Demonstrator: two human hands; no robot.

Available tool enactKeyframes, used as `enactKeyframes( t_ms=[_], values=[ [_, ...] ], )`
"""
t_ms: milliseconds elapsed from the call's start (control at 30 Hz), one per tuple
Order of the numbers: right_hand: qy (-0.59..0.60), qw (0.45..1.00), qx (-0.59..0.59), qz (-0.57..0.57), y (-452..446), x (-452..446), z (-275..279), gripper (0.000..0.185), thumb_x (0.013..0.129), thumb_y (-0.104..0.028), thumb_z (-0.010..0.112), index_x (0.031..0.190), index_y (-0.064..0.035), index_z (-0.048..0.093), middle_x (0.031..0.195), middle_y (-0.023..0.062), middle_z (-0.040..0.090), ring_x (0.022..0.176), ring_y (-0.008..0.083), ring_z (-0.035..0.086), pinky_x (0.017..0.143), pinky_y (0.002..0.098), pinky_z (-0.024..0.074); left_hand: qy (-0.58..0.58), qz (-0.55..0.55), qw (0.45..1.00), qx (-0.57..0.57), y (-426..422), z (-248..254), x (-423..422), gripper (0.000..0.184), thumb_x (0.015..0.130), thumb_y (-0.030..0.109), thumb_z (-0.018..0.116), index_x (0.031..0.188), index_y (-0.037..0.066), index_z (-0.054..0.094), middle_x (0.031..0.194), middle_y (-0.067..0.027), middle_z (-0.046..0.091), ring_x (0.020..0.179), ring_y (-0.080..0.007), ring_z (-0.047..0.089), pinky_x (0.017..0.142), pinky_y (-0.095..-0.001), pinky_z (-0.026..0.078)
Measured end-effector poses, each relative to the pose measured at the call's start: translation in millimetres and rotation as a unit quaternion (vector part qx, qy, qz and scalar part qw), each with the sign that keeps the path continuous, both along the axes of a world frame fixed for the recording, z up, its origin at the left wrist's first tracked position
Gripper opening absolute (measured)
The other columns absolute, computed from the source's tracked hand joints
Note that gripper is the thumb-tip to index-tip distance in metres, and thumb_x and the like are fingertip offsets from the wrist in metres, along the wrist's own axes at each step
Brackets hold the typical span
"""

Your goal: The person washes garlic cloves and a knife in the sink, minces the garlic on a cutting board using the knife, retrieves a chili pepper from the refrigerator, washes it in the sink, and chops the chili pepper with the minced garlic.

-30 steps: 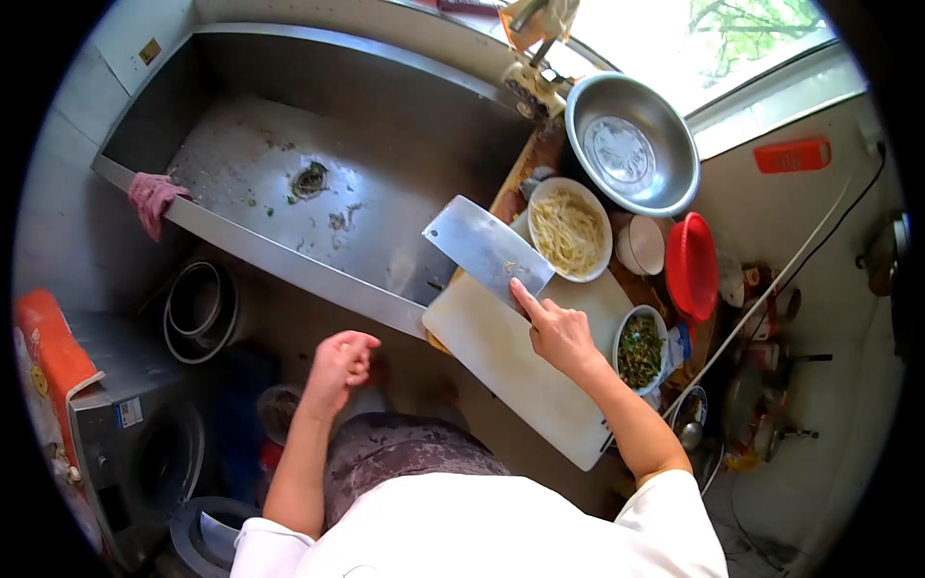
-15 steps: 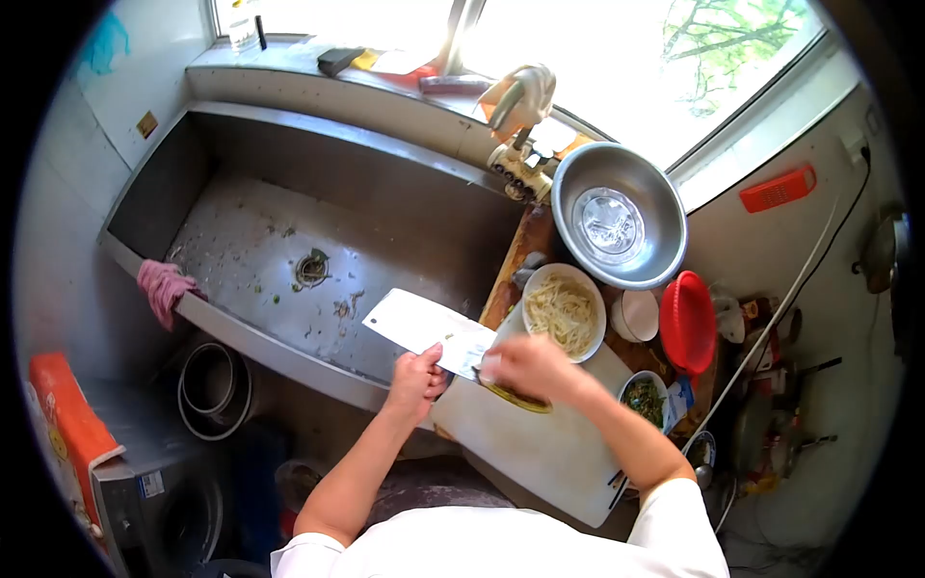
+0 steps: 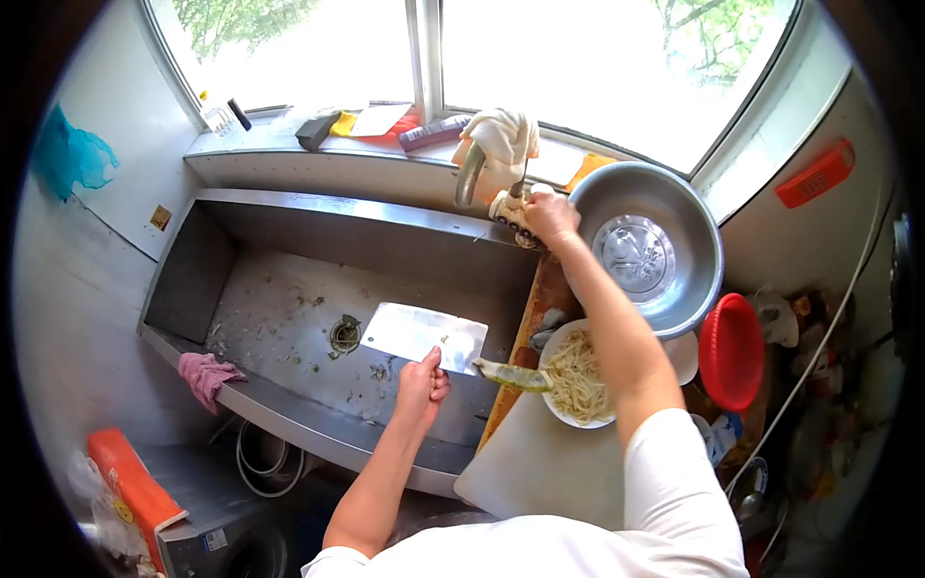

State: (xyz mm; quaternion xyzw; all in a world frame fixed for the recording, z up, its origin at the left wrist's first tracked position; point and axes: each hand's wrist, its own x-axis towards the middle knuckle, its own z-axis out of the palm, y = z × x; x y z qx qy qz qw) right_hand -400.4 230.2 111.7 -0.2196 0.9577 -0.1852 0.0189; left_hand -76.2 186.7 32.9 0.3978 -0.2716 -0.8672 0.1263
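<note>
Cleaver (image 3: 414, 330), above the sink (image 3: 356, 234), its blade clamped in the left hand (image 3: 421, 389). Right hand (image 3: 553, 214) at the tap (image 3: 470, 176); its grip cannot be told. The right forearm (image 3: 617, 323) partly hides pale strips (image 3: 576, 376) in a bowl (image 3: 570, 418); a metal basin (image 3: 709, 260) stands beside.

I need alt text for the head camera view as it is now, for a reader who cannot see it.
A person's left hand holds a cleaver by its blade over a long metal sink, while the right hand is at the tap. Right of the sink are a cutting board, a bowl of pale strips and a large metal basin.
</note>
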Motion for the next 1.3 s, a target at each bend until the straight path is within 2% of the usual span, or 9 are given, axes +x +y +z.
enactKeyframes(
  t_ms=[133,267,400,500,667,767,833,1067,1300],
  values=[
    [-0.031,0.998,0.007,0.046,34,-32,9,0.015,0.079,-0.019,0.06,0.09,-0.018,0.07,0.097,0.0078,0.069,0.096,0.0271,0.065,0.083,0.0401,0.0503,0.013,-0.004,1.0,0.015,-28,-19,-19,0.025,0.092,0.019,0.062,0.071,0.01,0.051,0.058,0.0012,0.046,0.044,-0.0066,0.037,0.035,-0.0203,0.026],
    [0.451,0.876,0.064,0.157,17,-11,23,0.009,0.077,-0.01,0.061,0.085,-0.0098,0.065,0.08,0.0063,0.063,0.083,0.0234,0.062,0.068,0.0359,0.0488,0.034,-0.02,0.999,0.032,-54,-12,-36,0.03,0.091,0.019,0.064,0.067,0.009,0.049,0.058,-0.0001,0.045,0.044,-0.0072,0.038,0.036,-0.0211,0.027],
    [-0.178,0.956,0.025,0.233,6,101,35,0.032,0.084,-0.029,0.067,0.107,-0.0081,0.064,0.092,0.0119,0.069,0.086,0.0244,0.066,0.076,0.0358,0.0527,0.072,-0.061,0.994,0.047,-73,-12,-43,0.029,0.092,0.021,0.063,0.07,0.008,0.049,0.058,0.0013,0.044,0.043,-0.0067,0.036,0.035,-0.0208,0.026],
    [-0.479,0.842,0.042,0.245,10,155,18,0.076,0.08,-0.027,0.066,0.147,-0.0164,0.031,0.094,0.0184,0.068,0.088,0.0342,0.067,0.079,0.0417,0.0526,0.089,-0.087,0.99,0.072,-77,-9,-51,0.03,0.093,0.024,0.061,0.07,0.008,0.05,0.056,0.0026,0.041,0.042,-0.0063,0.033,0.036,-0.0208,0.025],
    [-0.15,0.926,0.1,0.332,14,172,-19,0.046,0.075,-0.006,0.058,0.119,0.0002,0.049,0.083,0.0229,0.065,0.065,0.0348,0.066,0.057,0.0429,0.0527,-0.006,-0.254,0.966,-0.055,-90,-3,-31,0.031,0.098,0.025,0.052,0.076,0.005,0.054,0.057,0.0046,0.038,0.045,-0.0046,0.031,0.037,-0.0224,0.021],
    [-0.057,0.925,0.165,0.338,5,176,-1,0.025,0.077,-0.005,0.056,0.1,0.0045,0.053,0.076,0.0192,0.066,0.066,0.0343,0.067,0.056,0.0431,0.0521,-0.006,-0.207,0.863,-0.462,-97,-28,-21,0.021,0.095,0.019,0.053,0.1,0.0,0.061,0.058,-0.0005,0.044,0.047,-0.0115,0.044,0.042,-0.0299,0.036],
    [0.001,0.915,0.191,0.356,1,177,0,0.027,0.078,-0.004,0.055,0.101,0.0087,0.056,0.068,0.0137,0.066,0.066,0.0296,0.068,0.053,0.0397,0.0512,0.014,-0.166,0.66,-0.733,-97,-24,-17,0.043,0.086,0.01,0.054,0.129,0.008,0.053,0.068,-0.0161,0.06,0.06,-0.0303,0.064,0.054,-0.0435,0.05],
    [0.039,0.897,0.265,0.352,0,198,-1,0.062,0.072,-0.003,0.062,0.129,0.0137,0.042,0.072,0.012,0.066,0.067,0.0247,0.068,0.054,0.0372,0.0499,-0.061,-0.386,0.364,-0.845,-81,-21,-27,0.073,0.078,0.008,0.055,0.146,0.002,0.029,0.067,-0.014,0.063,0.055,-0.0266,0.064,0.048,-0.04,0.052],
    [0.022,0.899,0.277,0.338,20,202,9,0.062,0.072,-0.001,0.06,0.131,0.0113,0.044,0.078,0.013,0.067,0.071,0.0241,0.068,0.058,0.0353,0.0515,-0.219,-0.404,0.305,-0.834,-134,-124,-31,0.066,0.081,0.012,0.055,0.139,-0.012,0.032,0.066,-0.0131,0.064,0.056,-0.0224,0.065,0.046,-0.0364,0.05]
  ],
)
